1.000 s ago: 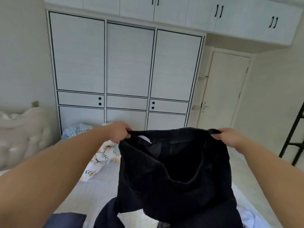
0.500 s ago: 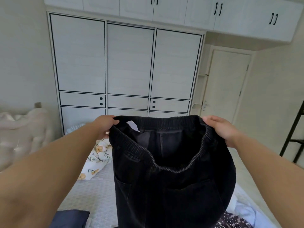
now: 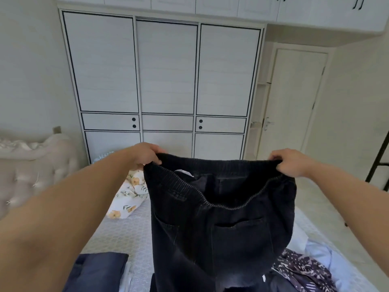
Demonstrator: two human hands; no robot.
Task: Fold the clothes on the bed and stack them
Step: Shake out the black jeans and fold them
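The black trousers (image 3: 219, 224) hang in the lower middle of the frame, held up in the air by their elastic waistband, which gapes open toward the camera so that the inside of the back and a white label show. Two patch pockets sit on the near face, one at the lower left of the garment, one near its centre. The legs drop out of the bottom edge of the frame.

The left hand (image 3: 145, 154) grips the waistband at its upper left corner, fingers curled over the cloth; the right hand (image 3: 290, 163) grips the upper right corner the same way — both arms stretched forward from the lower corners of the frame.

Below and behind the trousers lies the bed (image 3: 124, 232), with a pale patterned cover. At the lower left of the frame a dark blue garment (image 3: 99, 270) lies on it; at the lower right, a purple patterned cloth (image 3: 303, 268) beside a light blue cloth (image 3: 320, 251). Left of centre, just past the left hand, a white floral cloth (image 3: 128, 197) is bunched up.

A tufted headboard (image 3: 31, 171) stands at the left edge. A white wardrobe (image 3: 166, 81) with black trim fills the upper middle, and a cream door (image 3: 294, 98) stands at the right — closed.
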